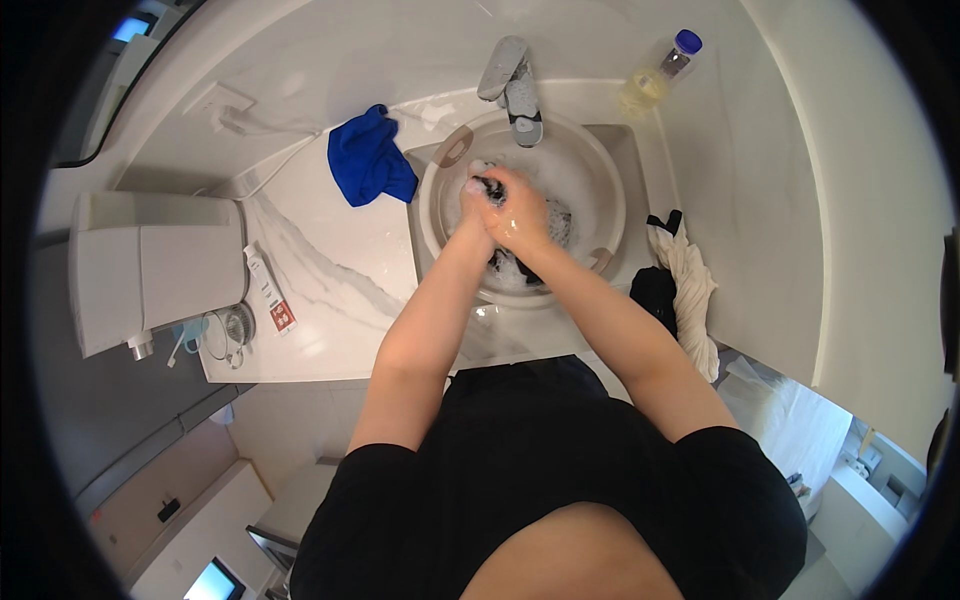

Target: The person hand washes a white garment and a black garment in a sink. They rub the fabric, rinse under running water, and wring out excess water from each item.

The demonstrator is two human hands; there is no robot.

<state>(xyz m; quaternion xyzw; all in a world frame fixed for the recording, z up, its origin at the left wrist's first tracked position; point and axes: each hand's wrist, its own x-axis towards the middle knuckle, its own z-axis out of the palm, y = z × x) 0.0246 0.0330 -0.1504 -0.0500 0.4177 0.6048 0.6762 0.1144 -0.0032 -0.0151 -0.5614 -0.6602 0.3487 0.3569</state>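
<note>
Both hands are pressed together over a round plastic basin [617,202] that sits in the sink. My left hand [474,201] and my right hand [521,208] clasp a wet black cloth [493,192], and a bit of it bulges out between them. Suds cling to the fingers, and much of the left hand is hidden by the right. Below the wrists, more dark fabric [559,222] lies in the foamy water [589,176]. The cloth's full shape cannot be made out.
Behind the basin stands a foam-covered faucet [523,105]. A blue cloth [367,159], a toothpaste tube [270,291] and a glass mug [223,334] lie left, beside a white appliance [165,259]. To the right are a blue-capped bottle [649,88], a twisted cream cloth [688,292] and a black cloth [652,295].
</note>
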